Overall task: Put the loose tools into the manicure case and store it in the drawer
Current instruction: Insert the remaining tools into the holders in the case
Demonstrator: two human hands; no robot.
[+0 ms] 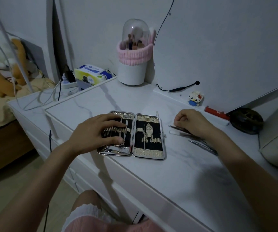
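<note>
The manicure case (149, 153) lies open flat on the white marble-look tabletop (168, 178), black lining up, with a few tools strapped in both halves. My left hand (98, 133) rests on the left half, fingers spread and fairly straight across the tool loops. To the right of the case lie several loose metal tools (201, 144) in a heap. My right hand (191, 122) sits over the top of that heap with its fingers curled down onto the tools; what the fingertips hold is hidden. No drawer is open in view.
A domed brush holder with a pink band (134, 56) stands at the back. A block figure (195, 98), a red tube (216, 113) and a black round object (247, 120) lie back right. Tissue pack (91, 74) and cables lie at left. Drawer fronts (74, 174) run below the table edge.
</note>
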